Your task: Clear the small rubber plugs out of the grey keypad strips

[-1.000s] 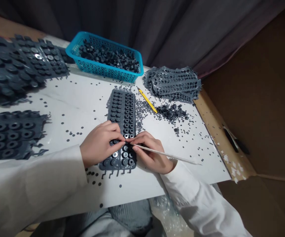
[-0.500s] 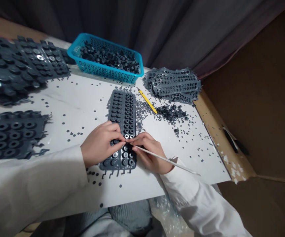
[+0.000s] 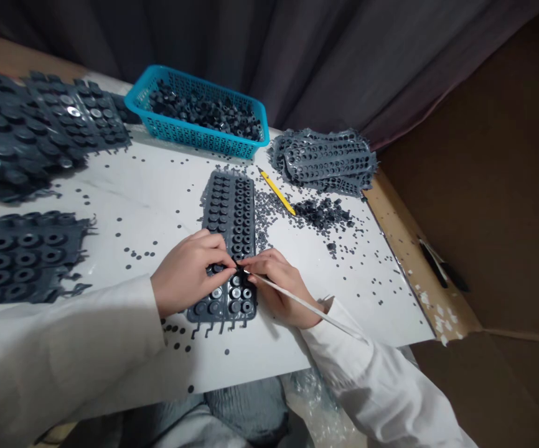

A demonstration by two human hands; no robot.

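Note:
A dark grey moulded rubber sheet with rows of round, ring-topped bumps lies lengthwise in front of me on the white table top. My left hand rests over its lower left part, thumb and forefinger pinched at a dark bit too small to make out. From the right, my right hand closes around a thin white stick, which slants back over the wrist. The stick's front end is hidden between the fingers at the sheet. Both hands' fingertips nearly meet there.
A blue basket of small dark rubber pieces stands at the back. Perforated sheets are stacked back right, near a yellow pen-like tool and a heap of dark pieces. More bumpy sheets lie left. Tiny dark discs litter the table.
The stick's rear end has swung slightly left and down. Both hands stay at nearly the same place on the sheet; the whole view has shifted a little.

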